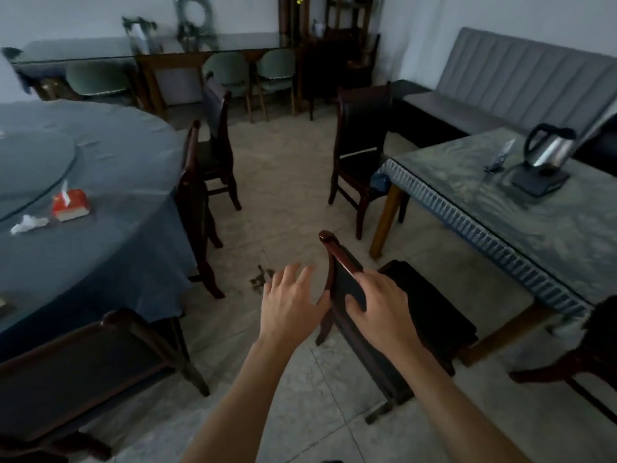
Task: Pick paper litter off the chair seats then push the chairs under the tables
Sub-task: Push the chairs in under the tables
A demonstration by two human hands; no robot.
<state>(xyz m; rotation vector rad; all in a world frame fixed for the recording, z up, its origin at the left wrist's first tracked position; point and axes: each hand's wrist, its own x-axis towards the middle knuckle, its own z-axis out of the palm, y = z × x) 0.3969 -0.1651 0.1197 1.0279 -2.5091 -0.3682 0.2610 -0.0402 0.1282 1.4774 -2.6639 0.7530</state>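
The right hand (pixel 384 309) rests on the top rail of a dark chair (pixel 430 315), fingers curled over it, thumb on the backrest; the seat sits partly under the right counter (pixel 534 228). The left hand (pixel 293 305) hovers beside the backrest, fingers spread, holding nothing. A crumpled paper (pixel 28 223) lies on the round counter (pixel 110 202) beside a red tissue box (pixel 70 205)
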